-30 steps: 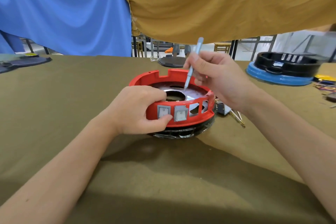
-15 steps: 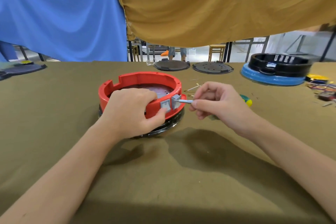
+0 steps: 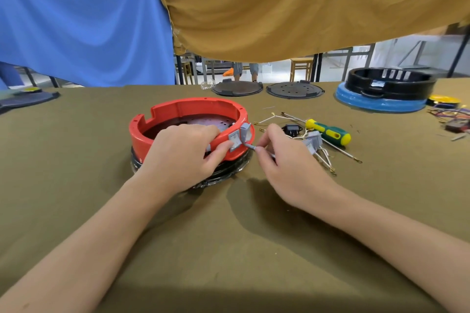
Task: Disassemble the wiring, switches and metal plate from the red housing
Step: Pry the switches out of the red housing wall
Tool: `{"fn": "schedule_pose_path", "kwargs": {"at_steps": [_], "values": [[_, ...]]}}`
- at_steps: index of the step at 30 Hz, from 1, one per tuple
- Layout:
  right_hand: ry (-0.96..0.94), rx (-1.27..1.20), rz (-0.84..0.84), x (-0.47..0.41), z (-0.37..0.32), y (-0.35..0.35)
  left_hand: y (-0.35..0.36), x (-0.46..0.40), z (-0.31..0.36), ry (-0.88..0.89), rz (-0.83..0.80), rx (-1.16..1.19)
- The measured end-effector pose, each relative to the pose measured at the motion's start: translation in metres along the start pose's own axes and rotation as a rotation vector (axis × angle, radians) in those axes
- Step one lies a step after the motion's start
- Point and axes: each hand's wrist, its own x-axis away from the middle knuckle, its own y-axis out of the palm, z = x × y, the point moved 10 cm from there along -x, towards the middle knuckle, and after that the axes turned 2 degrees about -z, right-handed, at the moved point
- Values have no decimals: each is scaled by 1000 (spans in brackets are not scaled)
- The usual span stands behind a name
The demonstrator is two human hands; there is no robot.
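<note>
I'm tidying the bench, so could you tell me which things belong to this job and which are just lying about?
In use:
red housing
grey switches
thin grey tool
left hand
right hand

Lying about:
screwdriver
loose switches with wires
two dark discs
black-and-blue housing

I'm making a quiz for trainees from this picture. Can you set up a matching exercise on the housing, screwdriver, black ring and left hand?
Things:
1. red housing
2. screwdriver
3. black ring
4. left hand

States:
A. lies among loose wires
B. sits on a blue base
C. grips the red rim
D. holds two grey switches

Pairs: 1-D, 2-A, 3-B, 4-C
</note>
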Motion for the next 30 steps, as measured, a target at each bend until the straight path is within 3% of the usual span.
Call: {"fn": "schedule_pose_path", "kwargs": {"at_steps": [13, 18, 21, 26, 30], "values": [[-15, 262, -68, -8, -12, 24, -2, -3, 16, -9, -40, -114], [-1, 195, -97, -16, -4, 2, -4, -2, 13, -22, -10, -117], [0, 240, -87, -8, -8, 13, -3, -2, 13, -28, 4, -132], [136, 53, -71, -1, 4, 27, -4, -1, 14, -28, 21, -148], [116, 74, -111, -6, 5, 23, -4, -2, 14, -12, 27, -116]]}}
